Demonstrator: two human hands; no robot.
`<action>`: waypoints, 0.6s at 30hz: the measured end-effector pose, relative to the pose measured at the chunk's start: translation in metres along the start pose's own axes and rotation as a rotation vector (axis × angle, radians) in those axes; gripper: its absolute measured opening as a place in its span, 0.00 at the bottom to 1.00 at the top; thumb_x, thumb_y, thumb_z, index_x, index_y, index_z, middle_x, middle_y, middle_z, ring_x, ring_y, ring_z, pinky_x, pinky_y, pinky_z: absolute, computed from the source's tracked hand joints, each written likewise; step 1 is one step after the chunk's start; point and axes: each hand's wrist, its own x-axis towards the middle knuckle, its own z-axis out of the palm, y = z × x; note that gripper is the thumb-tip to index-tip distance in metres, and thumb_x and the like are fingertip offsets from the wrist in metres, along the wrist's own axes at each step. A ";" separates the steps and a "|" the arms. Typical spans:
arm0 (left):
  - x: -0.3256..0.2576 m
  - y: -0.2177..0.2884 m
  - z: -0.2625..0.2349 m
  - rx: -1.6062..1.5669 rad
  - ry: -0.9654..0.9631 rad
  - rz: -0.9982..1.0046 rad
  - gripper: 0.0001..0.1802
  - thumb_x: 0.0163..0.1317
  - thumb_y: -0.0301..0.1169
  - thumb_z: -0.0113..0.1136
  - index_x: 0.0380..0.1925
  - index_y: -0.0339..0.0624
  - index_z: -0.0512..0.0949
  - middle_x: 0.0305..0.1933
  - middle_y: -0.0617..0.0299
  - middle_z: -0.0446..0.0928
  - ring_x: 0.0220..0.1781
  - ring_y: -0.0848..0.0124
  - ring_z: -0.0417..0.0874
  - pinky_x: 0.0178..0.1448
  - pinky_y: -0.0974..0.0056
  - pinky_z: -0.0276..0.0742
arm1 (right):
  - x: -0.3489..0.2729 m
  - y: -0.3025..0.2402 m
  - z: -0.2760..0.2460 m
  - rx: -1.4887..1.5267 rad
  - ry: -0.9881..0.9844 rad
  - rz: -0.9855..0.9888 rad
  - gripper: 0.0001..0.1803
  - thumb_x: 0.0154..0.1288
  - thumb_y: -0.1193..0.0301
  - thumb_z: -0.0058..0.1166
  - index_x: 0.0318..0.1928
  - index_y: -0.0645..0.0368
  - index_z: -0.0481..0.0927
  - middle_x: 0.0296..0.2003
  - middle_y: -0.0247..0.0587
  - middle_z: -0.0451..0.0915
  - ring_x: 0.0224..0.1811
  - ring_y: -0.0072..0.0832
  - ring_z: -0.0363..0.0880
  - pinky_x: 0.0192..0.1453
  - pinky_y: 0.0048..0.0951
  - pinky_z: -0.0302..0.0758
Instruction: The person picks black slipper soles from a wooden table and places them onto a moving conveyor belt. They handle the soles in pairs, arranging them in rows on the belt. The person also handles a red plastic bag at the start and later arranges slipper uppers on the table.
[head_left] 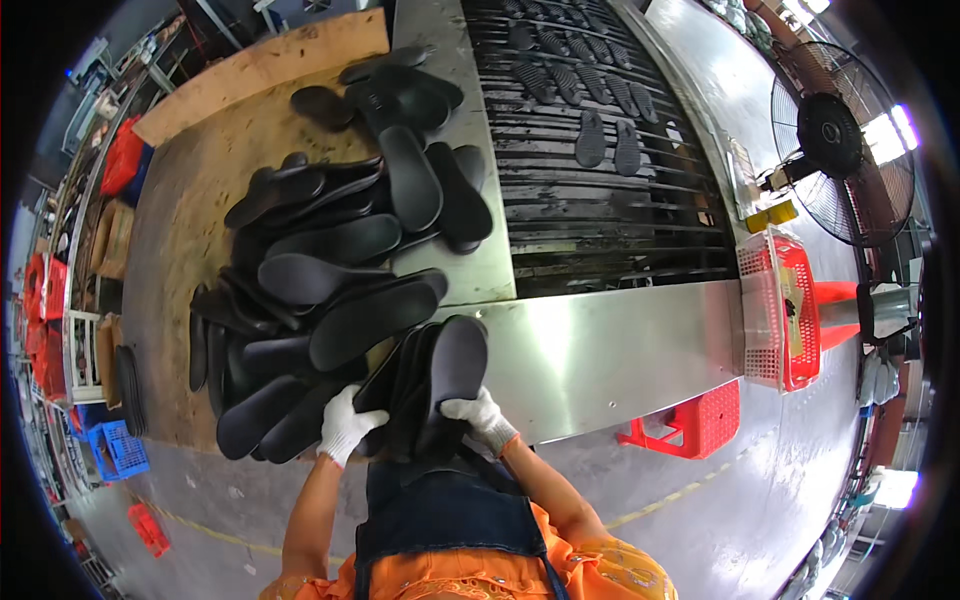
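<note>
A bundle of black shoe soles (457,365) stands on edge in front of my body, between my two gloved hands. My left hand (350,425), in a white glove, grips its left side with the thumb pointing inward. On the other side my right hand (482,420), also gloved in white, closes on the outermost sole with its thumb across the face. Fingers behind the soles are partly hidden. Just beyond, a loose heap of similar black soles (330,245) covers much of the wooden tabletop (180,200), overlapping at many angles.
Right of the heap, a slatted conveyor (610,225) carries several patterned soles (591,138) toward its far end. A metal ledge (610,350) borders its near side. Farther right are a red basket (800,320), a red stool (700,420) and a fan (830,135).
</note>
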 end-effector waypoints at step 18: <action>0.104 0.262 0.235 -0.334 0.095 0.059 0.27 0.48 0.36 0.77 0.46 0.33 0.83 0.41 0.49 0.87 0.44 0.61 0.88 0.52 0.58 0.81 | 0.061 -0.255 -0.286 0.114 -0.161 -0.253 0.30 0.49 0.78 0.67 0.57 0.64 0.78 0.43 0.36 0.84 0.38 0.25 0.81 0.45 0.29 0.80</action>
